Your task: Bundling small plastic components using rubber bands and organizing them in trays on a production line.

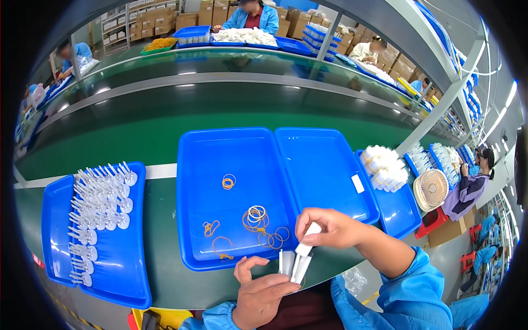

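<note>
My left hand (263, 294) is closed around white and translucent tube-like pieces (287, 263) at the front edge of the table; their exact kind I cannot make out. From the right, my right hand (336, 228) pinches a small white cylindrical piece (309, 236), tilted, its lower end against the tops of those tubes. Just beyond both hands lies a shallow blue tray (220, 148). Loose yellow-brown rubber bands (256, 219) are scattered in it, several of them near its front right.
Left, clear stemmed plastic parts (102, 203) lie in rows on blue trays (129, 264). A second blue tray (319, 159) adjoins on the right, with white cylinders (385, 168) and a round fan (431, 190) farther right. A green conveyor (148, 129) crosses behind; co-workers sit beyond.
</note>
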Available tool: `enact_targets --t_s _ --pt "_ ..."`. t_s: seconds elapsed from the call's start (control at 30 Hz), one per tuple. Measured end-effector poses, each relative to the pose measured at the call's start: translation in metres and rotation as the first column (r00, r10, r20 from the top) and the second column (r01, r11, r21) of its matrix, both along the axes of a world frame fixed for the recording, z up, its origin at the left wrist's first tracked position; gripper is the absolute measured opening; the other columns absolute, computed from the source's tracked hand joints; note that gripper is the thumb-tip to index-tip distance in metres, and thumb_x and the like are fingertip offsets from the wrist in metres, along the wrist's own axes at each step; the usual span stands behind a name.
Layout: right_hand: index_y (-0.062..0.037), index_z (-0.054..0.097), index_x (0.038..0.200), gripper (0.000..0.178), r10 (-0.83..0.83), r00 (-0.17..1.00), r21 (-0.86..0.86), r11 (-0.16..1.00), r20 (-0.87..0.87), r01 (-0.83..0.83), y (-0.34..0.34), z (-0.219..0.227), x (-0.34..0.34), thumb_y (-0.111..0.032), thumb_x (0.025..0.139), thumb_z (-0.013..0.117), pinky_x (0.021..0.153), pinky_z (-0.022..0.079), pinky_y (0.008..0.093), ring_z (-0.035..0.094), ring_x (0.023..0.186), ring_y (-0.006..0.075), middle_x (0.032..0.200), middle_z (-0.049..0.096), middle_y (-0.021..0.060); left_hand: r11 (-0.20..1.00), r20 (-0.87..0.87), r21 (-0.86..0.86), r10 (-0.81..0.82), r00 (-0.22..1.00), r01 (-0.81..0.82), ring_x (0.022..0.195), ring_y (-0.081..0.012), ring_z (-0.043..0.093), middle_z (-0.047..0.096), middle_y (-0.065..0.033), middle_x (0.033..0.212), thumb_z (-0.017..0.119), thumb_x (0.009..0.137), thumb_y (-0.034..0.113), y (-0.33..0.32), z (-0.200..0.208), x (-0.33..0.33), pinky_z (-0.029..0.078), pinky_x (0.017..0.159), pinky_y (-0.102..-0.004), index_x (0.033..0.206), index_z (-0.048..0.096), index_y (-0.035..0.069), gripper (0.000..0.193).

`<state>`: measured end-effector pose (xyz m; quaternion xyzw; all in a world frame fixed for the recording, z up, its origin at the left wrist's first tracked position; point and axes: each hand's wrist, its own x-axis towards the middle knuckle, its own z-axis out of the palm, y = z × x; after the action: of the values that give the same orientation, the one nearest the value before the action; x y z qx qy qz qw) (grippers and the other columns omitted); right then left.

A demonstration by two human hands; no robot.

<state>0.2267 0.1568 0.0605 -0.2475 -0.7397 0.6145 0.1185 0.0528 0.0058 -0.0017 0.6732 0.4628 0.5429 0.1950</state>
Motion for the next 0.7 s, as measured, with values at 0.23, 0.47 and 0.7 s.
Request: enact_targets --t_s 0.23,0.47,0.7 --pt "-0.0047 0.054 0.086 0.012 0.095 0.995 0.114 0.989 0.022 -0.096 -0.004 0.003 0.009 -0.014 0.084 0.062 0.065 0.042 0.0281 0.054 0.075 0.014 0.079 0.056 0.0032 0.996 -0.207 0.079 -0.016 0.978 0.033 0.088 -0.0231 0.05 0.062 0.0029 0.081 0.068 0.068 0.005 -0.003 0.008 0.0 0.032 0.085 -0.0387 0.081 0.068 0.017 0.017" --pt "-0.0047 0.052 0.086 0.013 0.227 0.967 -0.014 0.973 -0.114 -0.23 -0.02 0.0 0.019 -0.015 0.085 0.06 0.066 0.04 0.0289 0.052 0.075 0.0161 0.081 0.055 0.0052 0.982 -0.149 0.147 -0.096 0.984 0.118 0.103 -0.0314 0.046 0.06 0.0012 0.097 0.064 0.071 0.013 -0.008 0.009 0.007 0.023 0.095 -0.0485 0.081 0.069 0.02 0.013" --pt "-0.0106 0.052 0.095 0.016 0.212 0.977 0.255 0.945 -0.005 -0.204 -0.054 0.001 0.025 -0.019 0.084 0.06 0.083 0.026 0.0352 0.044 0.096 0.0196 0.091 0.049 0.0044 0.999 -0.112 0.037 -0.034 0.993 0.038 0.107 -0.0365 0.043 0.055 -0.0098 0.1 0.062 0.077 0.025 -0.005 0.005 0.016 0.024 0.095 -0.0499 0.084 0.061 0.013 0.015"
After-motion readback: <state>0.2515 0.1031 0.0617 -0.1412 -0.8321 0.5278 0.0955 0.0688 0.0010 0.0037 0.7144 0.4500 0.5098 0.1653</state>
